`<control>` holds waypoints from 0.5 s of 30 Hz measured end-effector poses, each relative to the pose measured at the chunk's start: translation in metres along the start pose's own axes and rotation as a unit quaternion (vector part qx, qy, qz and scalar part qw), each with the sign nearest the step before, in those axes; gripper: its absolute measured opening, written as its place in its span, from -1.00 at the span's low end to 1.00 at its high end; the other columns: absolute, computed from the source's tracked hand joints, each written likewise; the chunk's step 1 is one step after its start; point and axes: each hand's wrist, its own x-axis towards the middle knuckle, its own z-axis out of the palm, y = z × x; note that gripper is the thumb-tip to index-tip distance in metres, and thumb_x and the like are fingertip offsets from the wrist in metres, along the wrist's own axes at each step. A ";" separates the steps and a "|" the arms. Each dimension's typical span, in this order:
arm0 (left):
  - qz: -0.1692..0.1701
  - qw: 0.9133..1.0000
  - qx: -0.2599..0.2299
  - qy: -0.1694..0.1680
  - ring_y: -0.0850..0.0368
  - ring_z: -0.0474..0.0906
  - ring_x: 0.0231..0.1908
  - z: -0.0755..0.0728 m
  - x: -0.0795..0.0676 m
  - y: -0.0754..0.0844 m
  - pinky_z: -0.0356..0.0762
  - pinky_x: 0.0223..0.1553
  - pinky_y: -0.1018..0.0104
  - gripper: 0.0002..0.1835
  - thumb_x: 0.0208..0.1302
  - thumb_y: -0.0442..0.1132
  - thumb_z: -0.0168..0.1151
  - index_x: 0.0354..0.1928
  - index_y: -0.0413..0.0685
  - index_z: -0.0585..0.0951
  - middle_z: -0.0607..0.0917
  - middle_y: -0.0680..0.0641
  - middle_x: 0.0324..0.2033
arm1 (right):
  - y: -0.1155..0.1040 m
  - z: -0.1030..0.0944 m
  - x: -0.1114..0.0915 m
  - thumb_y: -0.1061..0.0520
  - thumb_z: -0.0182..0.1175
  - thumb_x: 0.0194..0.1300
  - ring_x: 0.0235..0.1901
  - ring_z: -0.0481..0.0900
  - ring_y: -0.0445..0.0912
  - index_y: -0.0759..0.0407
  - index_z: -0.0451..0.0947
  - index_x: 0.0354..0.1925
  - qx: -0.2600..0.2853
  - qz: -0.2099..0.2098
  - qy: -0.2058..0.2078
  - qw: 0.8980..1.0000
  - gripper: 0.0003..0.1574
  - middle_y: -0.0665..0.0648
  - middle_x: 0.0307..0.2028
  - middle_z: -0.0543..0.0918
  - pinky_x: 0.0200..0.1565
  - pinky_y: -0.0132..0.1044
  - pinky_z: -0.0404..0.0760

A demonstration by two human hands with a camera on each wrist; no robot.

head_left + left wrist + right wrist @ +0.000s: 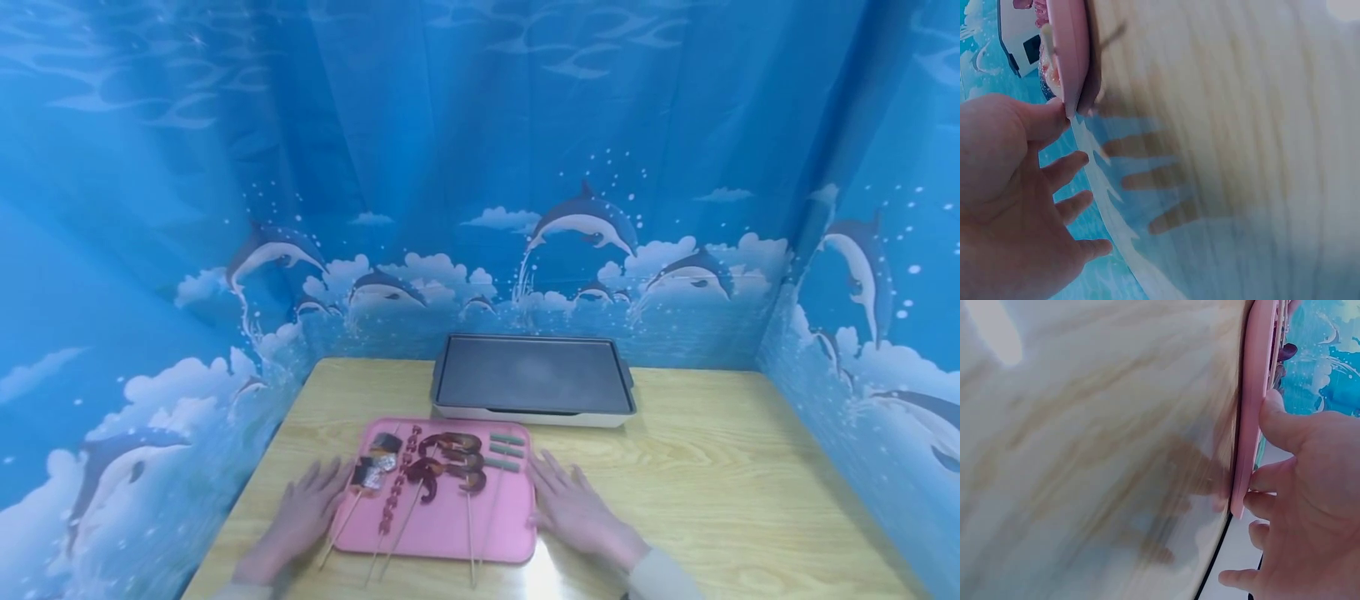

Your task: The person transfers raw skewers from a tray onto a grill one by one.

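Note:
A pink tray (442, 529) lies on the table with several food skewers on it. At its left edge is my left hand (303, 512), fingers spread; in the left wrist view the thumb (1050, 119) touches the rim. My right hand (581, 510) rests along the right edge, and in the right wrist view its thumb (1279, 419) lies at the rim with other fingers by the side. The skewers carry silver-skinned fish pieces (369, 475), small red pieces (392, 500), dark red tentacle-like pieces (426, 473), brown curled shrimp-like pieces (468, 467) and green sticks (506, 452).
Behind the tray stands a dark flat griddle (536, 375) with a light base. The skewer sticks overhang the tray's near edge. A wood-grain table (705, 475) carries everything, and a blue dolphin-print curtain (450, 167) encloses its back and sides.

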 end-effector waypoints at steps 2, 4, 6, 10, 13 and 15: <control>0.004 1.000 0.002 0.002 -0.56 0.17 0.38 0.001 0.000 0.002 0.04 0.20 -0.69 -0.53 0.53 -0.17 0.07 0.40 -0.12 0.46 0.39 -0.36 0.40 | 0.003 0.000 -0.003 -0.27 0.08 0.46 0.51 0.01 0.37 0.37 0.13 0.51 0.009 -0.005 0.004 1.000 -0.01 0.35 0.54 0.11 0.37 0.53 0.00; 0.006 1.000 0.003 0.002 -0.56 0.17 0.38 0.002 0.001 0.005 0.03 0.21 -0.69 -0.52 0.52 -0.17 0.07 0.40 -0.12 0.46 0.38 -0.35 0.40 | 0.007 0.000 -0.005 -0.27 0.06 0.47 0.51 0.00 0.37 0.36 0.11 0.52 0.009 -0.007 0.008 1.000 -0.01 0.35 0.54 0.11 0.36 0.53 0.00; 0.006 1.000 0.002 -0.002 -0.55 0.16 0.39 0.003 0.001 0.008 0.01 0.22 -0.69 -0.52 0.53 -0.17 0.07 0.41 -0.11 0.45 0.37 -0.35 0.41 | 0.012 0.003 -0.008 -0.29 0.04 0.48 0.51 0.00 0.36 0.33 0.10 0.53 -0.001 -0.010 0.013 1.000 -0.02 0.33 0.55 0.10 0.36 0.52 0.02; 0.001 1.000 0.002 -0.016 -0.53 0.12 0.41 0.004 0.003 0.014 -0.02 0.25 -0.66 -0.51 0.54 -0.14 0.04 0.43 -0.08 0.43 0.34 -0.33 0.44 | 0.020 0.005 -0.013 -0.31 0.03 0.47 0.52 -0.01 0.33 0.30 0.10 0.54 -0.016 -0.012 0.022 1.000 -0.01 0.29 0.56 0.09 0.37 0.50 0.05; 0.005 1.000 -0.001 -0.017 -0.52 0.11 0.42 0.006 0.003 0.017 -0.03 0.26 -0.66 -0.51 0.55 -0.12 0.03 0.43 -0.07 0.43 0.34 -0.32 0.44 | 0.024 0.002 -0.016 -0.30 0.05 0.47 0.52 0.00 0.33 0.30 0.10 0.54 -0.012 -0.011 0.023 1.000 -0.01 0.29 0.56 0.09 0.38 0.50 0.04; 0.013 1.000 -0.006 -0.008 -0.53 0.13 0.41 0.008 0.003 0.019 -0.03 0.26 -0.66 -0.51 0.54 -0.11 0.05 0.43 -0.07 0.44 0.36 -0.33 0.42 | 0.026 0.000 -0.018 -0.29 0.05 0.47 0.52 0.00 0.33 0.30 0.11 0.53 -0.008 -0.009 0.022 1.000 -0.02 0.29 0.56 0.09 0.38 0.49 0.04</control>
